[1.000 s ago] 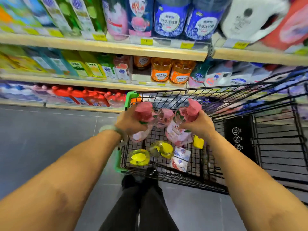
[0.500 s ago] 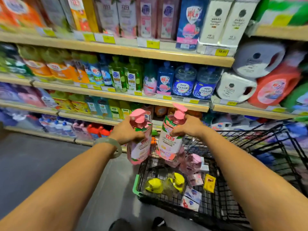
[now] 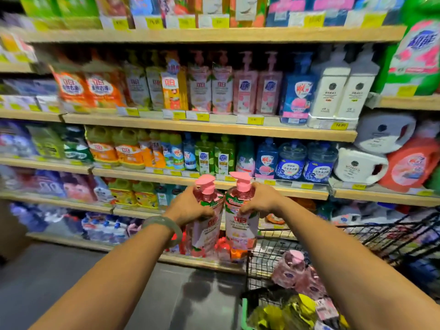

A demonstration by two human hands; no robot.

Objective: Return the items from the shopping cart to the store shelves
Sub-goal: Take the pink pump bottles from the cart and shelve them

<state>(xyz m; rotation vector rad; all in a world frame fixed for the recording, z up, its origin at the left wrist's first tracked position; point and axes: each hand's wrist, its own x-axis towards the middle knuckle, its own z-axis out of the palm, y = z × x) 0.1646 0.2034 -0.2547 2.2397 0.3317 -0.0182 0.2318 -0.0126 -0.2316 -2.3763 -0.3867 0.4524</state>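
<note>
I hold two pink pump bottles upright, side by side, in front of the shelves. My left hand [image 3: 190, 206] grips the left pink bottle [image 3: 206, 232] around its shoulder. My right hand [image 3: 260, 201] grips the right pink bottle [image 3: 241, 225] the same way. The two bottles touch each other. Matching pink pump bottles [image 3: 210, 89] stand on the shelf [image 3: 214, 126] two levels higher. The black wire shopping cart [image 3: 357, 236] sits at the lower right, holding another pink bottle [image 3: 291, 267] and yellow-capped items [image 3: 297, 310].
Wooden shelves packed with detergent bottles fill the view ahead. Large white and red laundry jugs [image 3: 385, 153] stand at the right. Grey floor [image 3: 59, 277] lies open at the lower left. A green bracelet [image 3: 166, 225] circles my left wrist.
Both hands have lifted the two pink bottles out of the cart and raised them toward the shelves. My view has tilted upward, showing higher shelves.
</note>
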